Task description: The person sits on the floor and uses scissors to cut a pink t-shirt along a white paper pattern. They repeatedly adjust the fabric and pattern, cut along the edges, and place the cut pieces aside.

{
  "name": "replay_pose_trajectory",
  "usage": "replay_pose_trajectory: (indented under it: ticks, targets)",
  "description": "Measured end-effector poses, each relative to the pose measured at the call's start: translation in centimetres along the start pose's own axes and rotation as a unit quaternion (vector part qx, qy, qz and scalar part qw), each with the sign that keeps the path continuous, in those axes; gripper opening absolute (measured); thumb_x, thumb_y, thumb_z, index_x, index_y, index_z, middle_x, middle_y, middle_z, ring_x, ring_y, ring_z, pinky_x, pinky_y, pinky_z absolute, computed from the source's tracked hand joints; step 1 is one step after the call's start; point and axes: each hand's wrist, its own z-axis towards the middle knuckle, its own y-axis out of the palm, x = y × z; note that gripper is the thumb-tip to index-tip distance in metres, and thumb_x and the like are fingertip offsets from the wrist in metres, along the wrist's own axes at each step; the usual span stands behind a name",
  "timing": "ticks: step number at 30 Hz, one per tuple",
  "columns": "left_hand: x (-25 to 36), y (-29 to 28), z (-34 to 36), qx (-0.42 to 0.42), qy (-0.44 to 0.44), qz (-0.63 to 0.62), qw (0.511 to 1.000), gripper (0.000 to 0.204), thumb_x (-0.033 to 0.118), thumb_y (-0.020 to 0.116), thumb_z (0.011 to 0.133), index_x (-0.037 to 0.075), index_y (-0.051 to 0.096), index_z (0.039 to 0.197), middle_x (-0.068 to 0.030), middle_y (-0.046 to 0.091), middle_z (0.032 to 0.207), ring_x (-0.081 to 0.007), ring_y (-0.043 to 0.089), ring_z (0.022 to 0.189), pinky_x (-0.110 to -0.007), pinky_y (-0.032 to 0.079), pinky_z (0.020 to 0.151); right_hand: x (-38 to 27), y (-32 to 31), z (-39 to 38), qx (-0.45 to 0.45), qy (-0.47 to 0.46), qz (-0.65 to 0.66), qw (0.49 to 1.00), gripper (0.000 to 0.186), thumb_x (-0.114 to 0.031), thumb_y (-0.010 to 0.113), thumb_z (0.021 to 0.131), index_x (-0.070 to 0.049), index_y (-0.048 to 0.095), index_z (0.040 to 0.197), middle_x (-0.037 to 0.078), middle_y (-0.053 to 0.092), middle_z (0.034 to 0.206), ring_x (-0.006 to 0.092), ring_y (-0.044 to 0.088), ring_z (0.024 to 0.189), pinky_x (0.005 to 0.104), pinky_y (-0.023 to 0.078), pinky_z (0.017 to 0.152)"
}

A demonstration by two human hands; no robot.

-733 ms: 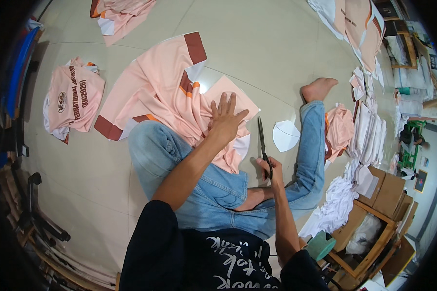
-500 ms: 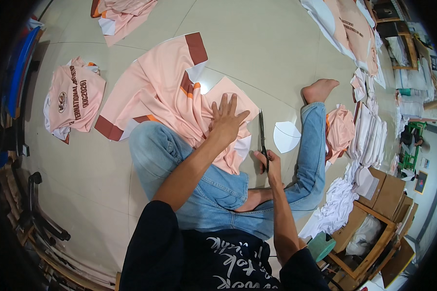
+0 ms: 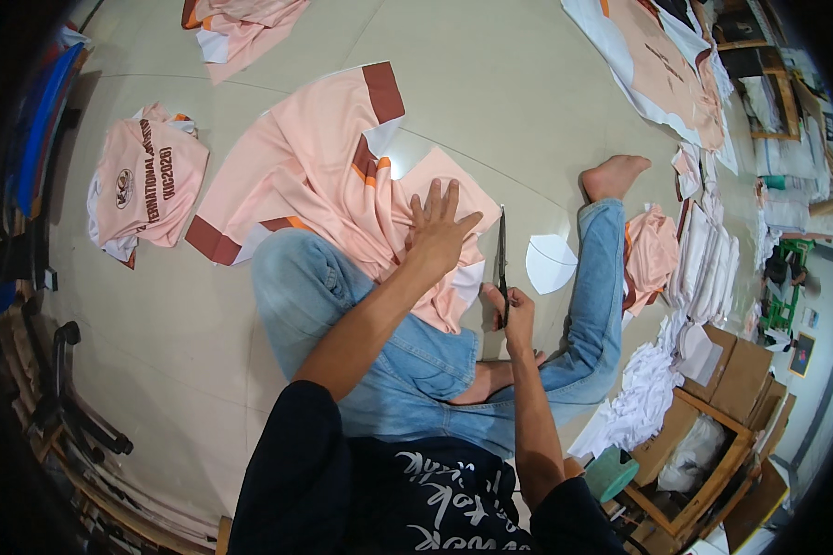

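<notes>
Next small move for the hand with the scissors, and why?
Probably ease the long dark scissors forward along the edge of the pink jersey fabric. The right hand grips their handles with the blades pointing away beside the cloth's white-trimmed edge, and the left hand lies flat on the fabric over the knee, pinning it. Whether the blades already bite is unclear.
</notes>
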Motion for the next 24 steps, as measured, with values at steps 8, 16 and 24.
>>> replay_pose_trajectory:
  ticks: [8,16,24]
  targets:
    - [0.2,-1.0,0.7,-0.048,-0.029,0.051,0.997,0.079,0.001,0.06,0.089,0.033,0.042,0.159,-0.0225,0.007,0.172,-0.0491,0.002,0.158,-0.074,0.01,0.12,3.9,-2.1,-2.3,0.036,-0.009,0.035,0.999,0.043,-0.04,0.08,0.09,-0.009,0.055,0.075,0.001,0.052,0.056,0.0118,0.049,0.044,0.0272,0.039,0.043]
    - [-0.6,0.2,0.7,-0.007,-0.013,0.045,0.999,0.085,0.006,0.069,0.084,0.034,0.04,0.159,-0.0233,0.007,0.172,-0.0496,0.0,0.158,-0.076,0.01,0.118,5.1,-1.4,-3.0,0.045,-0.024,0.035,0.998,0.04,-0.034,0.082,0.09,-0.009,0.054,0.075,-0.001,0.051,0.056,0.01,0.047,0.044,0.027,0.037,0.041]
    - [-0.6,0.5,0.7,0.005,-0.006,0.052,0.999,0.084,0.006,0.068,0.085,0.034,0.041,0.159,-0.0232,0.008,0.172,-0.0503,0.001,0.157,-0.076,0.011,0.118,-1.6,0.3,0.2,0.007,-0.005,0.038,0.999,0.05,-0.042,0.087,0.083,-0.009,0.052,0.068,-0.003,0.047,0.055,0.0089,0.047,0.044,0.0266,0.037,0.04]
